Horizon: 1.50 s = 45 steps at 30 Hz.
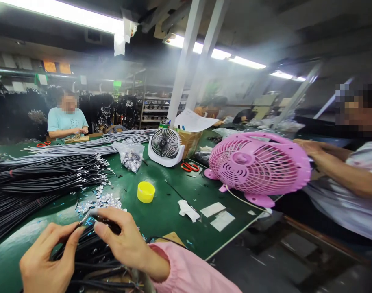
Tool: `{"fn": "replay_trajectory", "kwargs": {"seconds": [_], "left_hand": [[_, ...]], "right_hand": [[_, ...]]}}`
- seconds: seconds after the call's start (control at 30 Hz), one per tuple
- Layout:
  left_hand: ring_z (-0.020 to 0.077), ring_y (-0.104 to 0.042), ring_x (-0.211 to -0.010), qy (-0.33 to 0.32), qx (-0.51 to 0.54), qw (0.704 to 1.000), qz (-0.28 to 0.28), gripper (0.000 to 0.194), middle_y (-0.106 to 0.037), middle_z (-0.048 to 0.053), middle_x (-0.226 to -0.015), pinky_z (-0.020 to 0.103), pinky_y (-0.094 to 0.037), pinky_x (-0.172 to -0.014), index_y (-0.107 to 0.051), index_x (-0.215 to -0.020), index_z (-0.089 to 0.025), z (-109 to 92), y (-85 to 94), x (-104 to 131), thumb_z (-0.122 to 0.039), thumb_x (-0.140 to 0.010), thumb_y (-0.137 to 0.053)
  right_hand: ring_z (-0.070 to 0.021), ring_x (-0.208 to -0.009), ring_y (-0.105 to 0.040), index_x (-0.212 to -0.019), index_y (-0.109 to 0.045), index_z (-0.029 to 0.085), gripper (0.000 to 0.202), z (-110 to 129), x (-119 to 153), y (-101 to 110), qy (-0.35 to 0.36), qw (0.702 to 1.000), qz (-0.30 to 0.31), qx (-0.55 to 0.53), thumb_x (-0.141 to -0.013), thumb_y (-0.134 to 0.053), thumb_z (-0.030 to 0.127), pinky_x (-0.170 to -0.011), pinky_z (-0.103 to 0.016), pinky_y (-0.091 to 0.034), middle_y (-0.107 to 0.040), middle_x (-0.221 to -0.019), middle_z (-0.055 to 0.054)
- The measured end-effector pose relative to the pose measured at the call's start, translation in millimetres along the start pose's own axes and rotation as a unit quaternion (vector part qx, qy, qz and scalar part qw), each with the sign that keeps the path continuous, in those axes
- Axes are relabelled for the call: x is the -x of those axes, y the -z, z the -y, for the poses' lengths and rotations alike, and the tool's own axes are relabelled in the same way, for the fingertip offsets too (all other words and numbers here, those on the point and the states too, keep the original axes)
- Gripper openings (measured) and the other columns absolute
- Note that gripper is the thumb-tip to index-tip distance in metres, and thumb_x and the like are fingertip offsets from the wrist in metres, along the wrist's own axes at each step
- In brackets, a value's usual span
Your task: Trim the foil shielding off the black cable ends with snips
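Note:
Thumb and forefinger of my left hand (51, 254) are closed on a thin black cable, near its end. My right hand (126, 238), in a pink sleeve (188, 264), is curled close beside it with the fingertips near that cable end. Something dark lies inside its grip, but I cannot make out what. Beneath both hands is a bunch of black cables (94, 264), partly hidden by them. Just beyond the fingertips, silvery foil scraps and blue bits (105, 199) are scattered on the green tabletop (164, 211).
Bundled black cables (45, 179) and grey cables (72, 144) fill the left side. Ahead are a yellow cup (146, 192), a plastic bag (131, 156), a white fan (166, 148) and red scissors (190, 167). A pink fan (255, 165) stands right, near a co-worker's arm (341, 158). Another person (66, 120) sits opposite.

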<state>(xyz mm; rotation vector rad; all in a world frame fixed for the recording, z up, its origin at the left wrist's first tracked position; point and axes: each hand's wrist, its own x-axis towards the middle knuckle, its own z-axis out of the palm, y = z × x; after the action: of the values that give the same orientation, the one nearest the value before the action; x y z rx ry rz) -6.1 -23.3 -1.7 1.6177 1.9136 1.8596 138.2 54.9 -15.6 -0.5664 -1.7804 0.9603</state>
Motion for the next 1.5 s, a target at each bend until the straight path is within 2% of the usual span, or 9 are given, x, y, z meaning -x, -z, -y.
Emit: {"fn": "replay_trajectory", "kwargs": {"seconds": [0.13,0.23,0.57,0.73,0.9,1.07,1.27,1.4,1.5], "left_hand": [[0.0154,-0.050,-0.053,0.003,-0.011,1.000,0.011,0.017,-0.060,-0.004,-0.063,0.029,-0.031,-0.045,-0.073,-0.073,-0.031,-4,2.0,2,-0.046,-0.080,-0.070],[0.0170,-0.056,-0.056,0.008,-0.019,1.000,0.015,0.017,-0.061,-0.003,-0.063,0.030,-0.024,-0.041,-0.072,-0.070,-0.031,-5,1.9,2,-0.045,-0.079,-0.069],[0.0184,-0.064,-0.066,-0.006,-0.049,0.999,0.000,0.020,-0.064,-0.002,-0.067,0.031,-0.021,-0.042,-0.069,-0.069,-0.030,-11,0.2,5,-0.043,-0.083,-0.065],[0.0146,-0.056,-0.052,0.071,0.022,0.995,0.071,0.033,-0.060,-0.004,-0.059,0.024,-0.040,-0.045,-0.068,-0.067,-0.026,-6,0.1,-1,-0.057,-0.079,-0.066],[0.0109,-0.040,-0.042,0.175,0.110,0.968,0.142,0.057,-0.044,-0.005,-0.048,0.022,-0.031,-0.037,-0.060,-0.054,-0.023,-11,1.1,-6,-0.076,-0.075,-0.061],[0.0138,-0.053,-0.048,0.082,0.062,0.991,0.081,0.042,-0.057,-0.003,-0.056,0.023,-0.041,-0.043,-0.068,-0.061,-0.026,-11,-0.9,-1,-0.065,-0.074,-0.071],[0.0116,-0.048,-0.047,-0.036,-0.022,0.995,0.086,0.026,-0.053,-0.005,-0.060,0.024,-0.036,-0.043,-0.068,-0.066,-0.028,-7,-2.1,7,-0.042,-0.087,-0.061],[0.0125,-0.049,-0.049,-0.033,-0.015,0.997,0.075,0.025,-0.051,-0.005,-0.059,0.025,-0.036,-0.045,-0.065,-0.064,-0.027,-8,-2.7,3,-0.042,-0.084,-0.063],[0.0124,-0.048,-0.049,0.021,0.024,0.996,0.087,0.026,-0.051,-0.006,-0.059,0.024,-0.038,-0.047,-0.064,-0.064,-0.027,-11,-3.4,1,-0.046,-0.082,-0.066]], "right_hand": [[-0.0216,-0.073,-0.067,-0.091,-0.079,0.027,0.020,1,2,-1,-0.009,1.000,0.019,-0.010,-0.091,-0.063,0.039,-0.064,-0.030,-0.056,-0.071,-0.077,-0.005],[-0.0209,-0.069,-0.065,-0.089,-0.080,0.027,0.018,1,2,1,-0.018,0.999,0.028,-0.015,-0.088,-0.067,0.039,-0.065,-0.030,-0.056,-0.069,-0.071,-0.003],[-0.0214,-0.072,-0.069,-0.092,-0.081,0.026,0.019,-4,2,-1,-0.031,0.998,0.032,-0.033,-0.089,-0.066,0.037,-0.068,-0.031,-0.058,-0.076,-0.081,-0.004],[-0.0188,-0.061,-0.062,-0.086,-0.082,0.025,0.017,2,2,0,-0.024,1.000,0.014,-0.007,-0.087,-0.068,0.036,-0.060,-0.030,-0.055,-0.069,-0.066,-0.002],[-0.0191,-0.058,-0.061,-0.080,-0.081,0.025,0.018,-1,3,-1,-0.044,0.998,-0.023,-0.045,-0.085,-0.069,0.037,-0.057,-0.030,-0.055,-0.066,-0.063,-0.003],[-0.0196,-0.061,-0.065,-0.085,-0.081,0.021,0.026,-10,0,0,-0.085,0.988,-0.034,-0.127,-0.080,-0.073,0.045,-0.058,-0.029,-0.056,-0.071,-0.072,-0.004],[-0.0093,-0.043,-0.038,-0.059,-0.071,0.017,0.035,-6,-1,-1,-0.104,0.985,-0.011,-0.136,-0.078,-0.076,0.046,-0.046,-0.025,-0.048,-0.048,-0.046,0.004],[-0.0108,-0.046,-0.041,-0.067,-0.073,0.018,0.028,-4,2,-2,-0.093,0.987,0.001,-0.128,-0.079,-0.073,0.044,-0.048,-0.026,-0.047,-0.050,-0.051,0.003],[-0.0116,-0.046,-0.040,-0.065,-0.071,0.019,0.024,-3,4,-1,-0.088,0.988,-0.002,-0.126,-0.079,-0.070,0.039,-0.047,-0.027,-0.045,-0.046,-0.051,0.003]]}}
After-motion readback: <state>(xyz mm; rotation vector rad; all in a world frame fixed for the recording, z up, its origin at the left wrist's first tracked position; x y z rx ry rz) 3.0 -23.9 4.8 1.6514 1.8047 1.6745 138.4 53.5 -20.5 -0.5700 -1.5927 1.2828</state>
